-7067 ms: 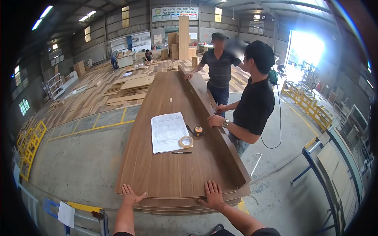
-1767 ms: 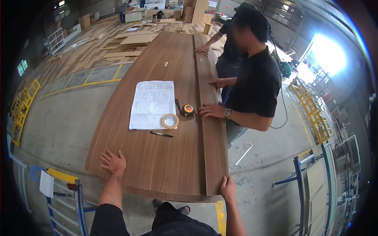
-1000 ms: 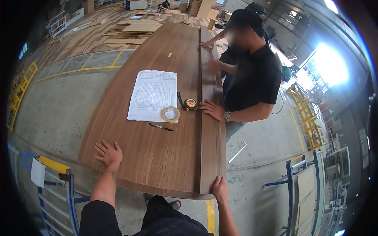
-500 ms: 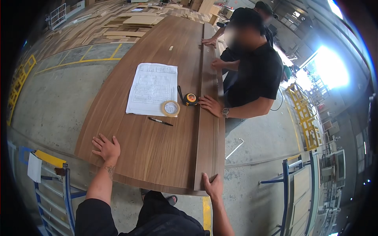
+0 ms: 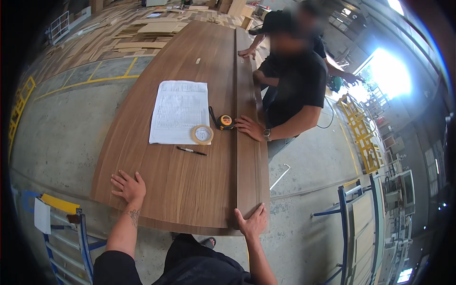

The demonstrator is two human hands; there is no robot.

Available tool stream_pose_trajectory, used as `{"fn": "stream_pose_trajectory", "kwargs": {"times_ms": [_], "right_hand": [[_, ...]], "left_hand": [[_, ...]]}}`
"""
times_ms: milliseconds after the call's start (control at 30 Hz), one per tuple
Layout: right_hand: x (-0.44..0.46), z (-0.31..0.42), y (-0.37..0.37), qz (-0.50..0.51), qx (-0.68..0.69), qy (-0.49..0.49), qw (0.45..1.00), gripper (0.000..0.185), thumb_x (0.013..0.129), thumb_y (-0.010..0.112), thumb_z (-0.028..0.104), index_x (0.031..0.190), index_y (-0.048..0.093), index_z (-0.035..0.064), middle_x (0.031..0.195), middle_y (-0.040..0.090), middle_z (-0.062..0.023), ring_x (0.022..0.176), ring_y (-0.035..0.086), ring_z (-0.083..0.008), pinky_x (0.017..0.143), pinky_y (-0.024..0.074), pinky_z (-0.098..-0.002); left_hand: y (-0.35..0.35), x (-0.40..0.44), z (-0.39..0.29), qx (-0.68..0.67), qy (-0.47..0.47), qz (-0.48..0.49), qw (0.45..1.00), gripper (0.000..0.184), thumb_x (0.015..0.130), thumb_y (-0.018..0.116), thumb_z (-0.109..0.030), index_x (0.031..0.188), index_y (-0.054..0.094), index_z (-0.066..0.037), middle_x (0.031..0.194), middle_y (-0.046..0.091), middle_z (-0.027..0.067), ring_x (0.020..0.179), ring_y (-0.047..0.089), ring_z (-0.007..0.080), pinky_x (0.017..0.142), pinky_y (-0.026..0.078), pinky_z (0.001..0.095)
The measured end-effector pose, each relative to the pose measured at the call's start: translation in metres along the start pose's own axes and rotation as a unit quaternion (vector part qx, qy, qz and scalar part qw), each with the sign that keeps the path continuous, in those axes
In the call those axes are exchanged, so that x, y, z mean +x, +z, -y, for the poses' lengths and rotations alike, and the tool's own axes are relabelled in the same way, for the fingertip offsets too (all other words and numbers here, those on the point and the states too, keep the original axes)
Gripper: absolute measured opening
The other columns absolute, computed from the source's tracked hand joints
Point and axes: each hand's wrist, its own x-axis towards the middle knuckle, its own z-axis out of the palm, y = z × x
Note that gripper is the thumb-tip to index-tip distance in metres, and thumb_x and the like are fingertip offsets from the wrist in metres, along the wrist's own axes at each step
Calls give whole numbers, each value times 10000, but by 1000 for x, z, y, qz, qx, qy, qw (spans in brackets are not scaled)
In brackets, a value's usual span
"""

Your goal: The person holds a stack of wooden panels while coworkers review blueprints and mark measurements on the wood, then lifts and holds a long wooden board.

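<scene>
A large wood-grain panel (image 5: 180, 183) lies flat in front of me, with a long narrow wooden board (image 5: 248, 166) along its right side. My left hand (image 5: 129, 186) rests palm down on the panel's near left corner, fingers spread. At the board's near end lies my right hand (image 5: 251, 222), thumb by the left edge and fingers reaching toward the right edge. On the panel are a printed sheet (image 5: 178, 109), a roll of tape (image 5: 202, 135), a pen (image 5: 192, 151) and a tape measure (image 5: 225, 122) beside the board.
Across the board, a co-worker in black (image 5: 297, 85) rests a hand (image 5: 250, 127) on it; another person stands behind. A blue metal rack (image 5: 66, 232) is near my left, a rack of panels (image 5: 358, 228) to the right. A white bent rod (image 5: 280, 177) lies on the floor.
My right hand has shifted from the board's right corner to lie spread across its end. The view has turned slightly. The person behind now has an arm stretched to the right.
</scene>
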Motion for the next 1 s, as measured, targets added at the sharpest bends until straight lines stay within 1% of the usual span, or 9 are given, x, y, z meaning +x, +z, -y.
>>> {"fn": "stream_pose_trajectory", "kwargs": {"times_ms": [100, 167, 200, 267, 400, 467, 600, 800, 1000], "right_hand": [[-2, -3, 10, -27, 35, 19, 999, 1029, 793, 673, 662, 1463, 376, -61, 1421, 468, -279, 1283, 484, -436, 1030, 395, -519], [-1, -6, 17, -73, 35, 10, 997, 927, 817, 682, 581, 1453, 405, -34, 1378, 512, -270, 1245, 518, -426, 1009, 411, -511], [0, -6, 20, -77, 37, 15, 996, 927, 817, 682, 581, 1453, 405, -34, 1378, 512, -270, 1245, 518, -426, 1009, 411, -511], [-3, -9, 24, -113, 41, 0, 993, 832, 828, 693, 476, 1435, 427, -27, 1352, 546, -252, 1214, 548, -413, 998, 427, -506], [-2, -9, 27, -144, 71, -7, 987, 766, 818, 706, 387, 1412, 449, -23, 1316, 582, -238, 1177, 574, -414, 983, 443, -497], [-6, -7, 27, -178, 134, 34, 974, 725, 807, 708, 328, 1398, 465, -13, 1288, 603, -240, 1160, 583, -425, 977, 450, -494], [-10, -6, 27, -189, 136, 42, 972, 714, 805, 703, 304, 1401, 464, -7, 1260, 612, -252, 1134, 590, -436, 959, 456, -499], [-7, -6, 27, -170, 143, 59, 973, 580, 797, 675, 258, 1314, 540, 33, 1186, 638, -223, 1100, 602, -416, 955, 463, -488], [-6, -9, 30, -193, 148, 30, 969, 514, 791, 668, 245, 1252, 577, 36, 1144, 652, -210, 1066, 617, -408, 935, 476, -478]], "left_hand": [[-3, 1, -2, -7, 8, 8, 1000, 811, 979, 448, -529, 1568, 210, -24, 1633, 106, 287, 1525, 67, 435, 1121, 120, 732], [-7, 0, 0, -14, 15, 16, 1000, 826, 976, 452, -529, 1571, 195, -17, 1634, 90, 293, 1527, 48, 440, 1129, 101, 728], [-9, -1, 0, -15, 15, 25, 999, 828, 976, 455, -525, 1571, 191, -14, 1633, 87, 296, 1526, 43, 443, 1129, 95, 729], [-10, 0, 0, -17, 17, 36, 999, 829, 975, 457, -521, 1571, 186, -12, 1633, 83, 299, 1526, 38, 447, 1129, 89, 730], [-5, 5, -2, -29, 23, 31, 999, 829, 976, 462, -515, 1573, 180, -14, 1636, 76, 293, 1525, 33, 450, 1122, 84, 737], [-2, 0, 4, -16, 19, 34, 999, 826, 978, 461, -518, 1576, 179, -22, 1640, 80, 282, 1526, 37, 445, 1119, 90, 740], [-5, 1, 5, -45, 51, 33, 997, 837, 969, 477, -500, 1571, 178, -1, 1637, 59, 296, 1523, 17, 461, 1119, 70, 745], [-6, -1, 5, -59, 54, 33, 996, 840, 959, 480, -494, 1567, 188, 6, 1638, 57, 296, 1522, 6, 465, 1115, 66, 750], [-7, -3, 4, -60, 67, 31, 995, 869, 944, 494, -505, 1556, 195, 35, 1634, 60, 305, 1518, 9, 475, 1117, 69, 749]]}}
